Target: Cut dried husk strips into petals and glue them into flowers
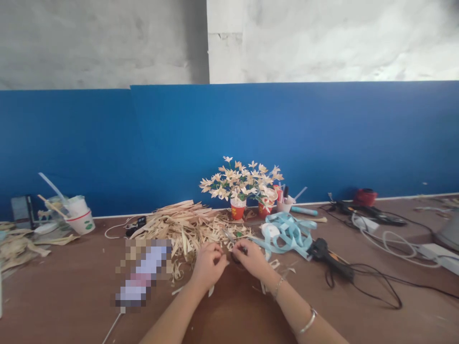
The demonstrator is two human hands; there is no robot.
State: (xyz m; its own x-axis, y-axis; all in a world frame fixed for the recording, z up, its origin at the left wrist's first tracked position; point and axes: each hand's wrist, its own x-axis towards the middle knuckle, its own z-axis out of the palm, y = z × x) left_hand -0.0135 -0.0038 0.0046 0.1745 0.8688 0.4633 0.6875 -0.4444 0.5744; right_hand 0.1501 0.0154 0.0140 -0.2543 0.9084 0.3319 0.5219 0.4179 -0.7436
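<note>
Two hands nearside of the husk pile (188, 222): right hand (253, 260), fingers curled about scissors (244, 250), tips pileward; left hand (208, 266), fingers bunched, grip unclear.

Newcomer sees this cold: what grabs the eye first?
Probably the cream-coloured flowers in red cups, near the centre against the blue panel. Next, the loose heap of pale-blue ribbon to their right and the pile of dry, straw-coloured strips to their left. In front, the left hand and right hand work close together.
</note>
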